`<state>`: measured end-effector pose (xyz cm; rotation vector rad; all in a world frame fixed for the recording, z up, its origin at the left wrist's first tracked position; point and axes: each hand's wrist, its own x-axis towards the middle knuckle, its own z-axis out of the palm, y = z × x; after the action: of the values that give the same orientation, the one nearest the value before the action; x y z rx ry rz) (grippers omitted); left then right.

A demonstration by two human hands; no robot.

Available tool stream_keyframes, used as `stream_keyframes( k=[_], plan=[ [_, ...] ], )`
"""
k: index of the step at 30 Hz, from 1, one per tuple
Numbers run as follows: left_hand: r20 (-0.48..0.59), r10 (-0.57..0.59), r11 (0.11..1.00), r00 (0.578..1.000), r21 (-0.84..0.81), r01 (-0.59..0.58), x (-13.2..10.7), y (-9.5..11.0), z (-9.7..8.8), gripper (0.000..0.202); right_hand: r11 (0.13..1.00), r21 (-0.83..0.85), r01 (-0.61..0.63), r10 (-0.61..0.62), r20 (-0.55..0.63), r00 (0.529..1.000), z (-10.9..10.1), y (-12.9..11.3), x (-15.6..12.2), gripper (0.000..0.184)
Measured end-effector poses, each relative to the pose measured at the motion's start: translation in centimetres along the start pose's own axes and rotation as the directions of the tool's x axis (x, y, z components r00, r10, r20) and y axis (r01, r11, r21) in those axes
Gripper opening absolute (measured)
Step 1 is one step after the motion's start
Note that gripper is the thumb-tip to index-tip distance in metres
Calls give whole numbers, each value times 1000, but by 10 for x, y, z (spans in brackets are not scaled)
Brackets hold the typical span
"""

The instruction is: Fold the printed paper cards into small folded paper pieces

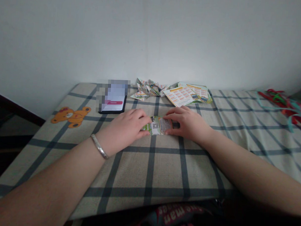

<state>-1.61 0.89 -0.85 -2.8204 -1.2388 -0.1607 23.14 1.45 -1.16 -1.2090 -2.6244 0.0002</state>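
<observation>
Paper (158, 125) is being pinched, seemingly mid-fold, by left hand (125, 127) and right hand (189, 124), folded pieces (148, 89) and flat leaflets (183, 95) lying behind.

Beige tablecloth (143, 165) with dark grey checks and an orange bear print (70, 116); green-and-white folded leaflet (158, 125); orange-and-white flyers (188, 94); red and teal ribbons (286, 106); silver bracelet (99, 146).

A small folded leaflet (158, 125) is lying flat on the checked cloth (148, 165), its long side running left to right. It is showing a green edge, a square code patch and a pale block of red print. Its two ends are being held down: one by the left hand (126, 127), the other by the right hand (188, 123).
</observation>
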Motion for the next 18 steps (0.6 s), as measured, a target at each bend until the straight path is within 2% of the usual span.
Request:
stream_keyframes(
  k=[4, 14, 18],
  plan=[
    [1, 18, 998, 1000, -66, -18, -1, -3, -3, 35, 999, 25, 38, -39, 17, 999, 0, 5, -1, 45],
    [28, 31, 995, 999, -91, -29, -2, -8, -2, 38, 996, 38, 81, -80, -13, 997, 1, 9, -3, 42],
    [52, 42, 992, 998, -119, -35, -4, -9, -6, 35, 998, 27, 60, -60, -4, 998, 0, 7, -3, 42]
  ],
)
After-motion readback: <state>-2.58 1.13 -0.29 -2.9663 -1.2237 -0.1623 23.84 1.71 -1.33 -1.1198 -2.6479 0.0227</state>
